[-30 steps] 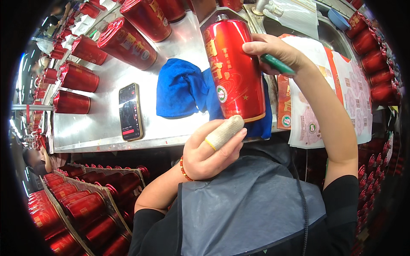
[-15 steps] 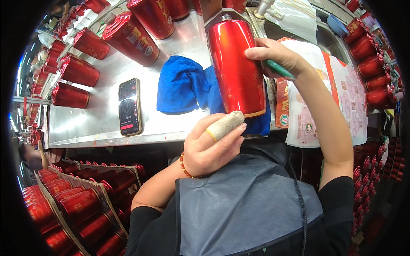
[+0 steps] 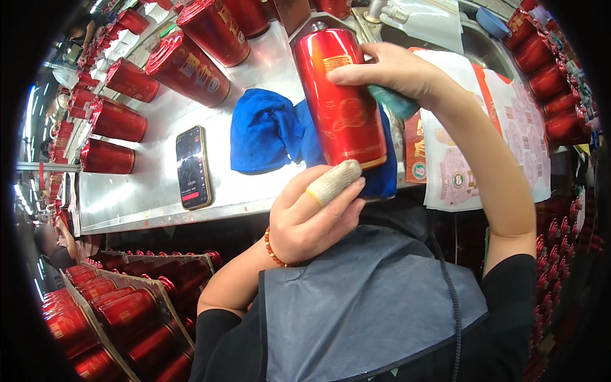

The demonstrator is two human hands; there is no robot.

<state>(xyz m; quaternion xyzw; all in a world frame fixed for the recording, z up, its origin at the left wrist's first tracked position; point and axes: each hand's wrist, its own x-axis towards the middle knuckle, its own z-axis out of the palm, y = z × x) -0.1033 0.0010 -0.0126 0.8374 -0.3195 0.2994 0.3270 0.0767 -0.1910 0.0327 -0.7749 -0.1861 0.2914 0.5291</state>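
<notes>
The red bottle [image 3: 347, 118] is over the R part of the blue cloth [image 3: 261, 137], capped end pointing away from the person, base toward the grey apron [image 3: 363, 305]. From here I can't tell if it rests on the cloth or is held just above it. The right hand [image 3: 398, 73] is beyond the cloth & to its R, thumb laid across the bottle's upper side, the other fingers closed round a small green object [image 3: 394, 102] (too blurred to say what kind). The left hand [image 3: 312, 223] is on the near side of the cloth, narrow, fingers close together; one wears a pale finger cover [image 3: 333, 186] w/ a yellow rim, its tip right at the bottle's base. Whether that hand grips or merely props, can't tell. There's a bead bracelet [image 3: 273, 249] on that wrist.

As for the rest: L of the cloth, a phone [image 3: 193, 169] lies on the metal table [image 3: 127, 200], screen lit. Beyond the cloth & to its L, big red containers [image 3: 191, 70]. R of the cloth, printed sheets [image 3: 458, 178] overlap; farther off, same side, a blue bowl [image 3: 492, 23] nr the sink [image 3: 480, 48]. Nearer than the cloth, well to its L & lower than the table, boxed red bottles [image 3: 127, 309] fill the rows.
</notes>
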